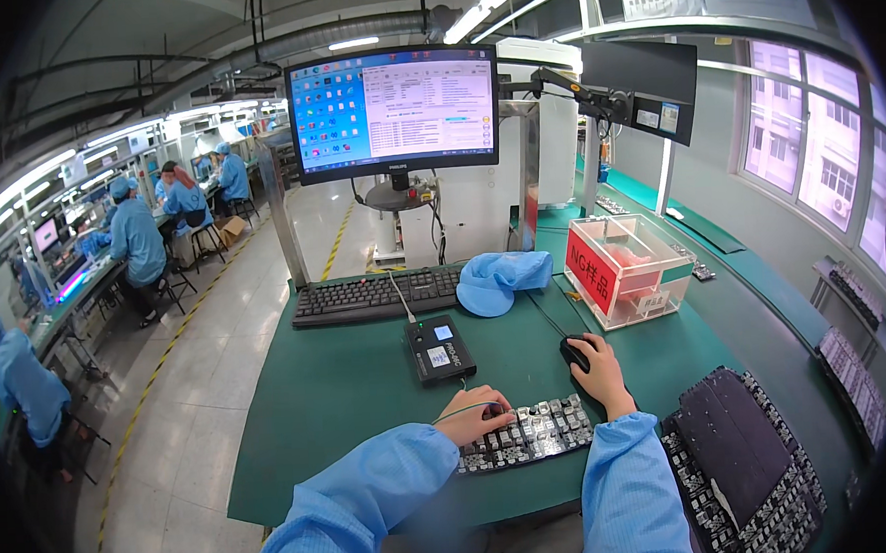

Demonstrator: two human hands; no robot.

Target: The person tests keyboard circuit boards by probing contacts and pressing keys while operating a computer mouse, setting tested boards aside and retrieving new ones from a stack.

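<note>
My left hand (475,416) rests at the left part of a panel of small silvery circuit modules (541,432) on the green table. Its fingers are bent and pressed together at the panel; what they grip, if anything, is hidden. A thin greenish wire (454,413) curves over this hand, near a black box-shaped device (438,350) with a small lit screen. My right hand (601,373) is wrapped over a black computer mouse (573,353), to the right of the device and beyond the panel. Both forearms wear light blue sleeves.
A black keyboard (374,297), a blue cap (503,279) and a clear box with a red label (627,272) line the far side. Above stands a lit monitor (392,111). More module panels (791,519) lie at right under a dark cloth (729,447). Co-workers (141,242) sit far left.
</note>
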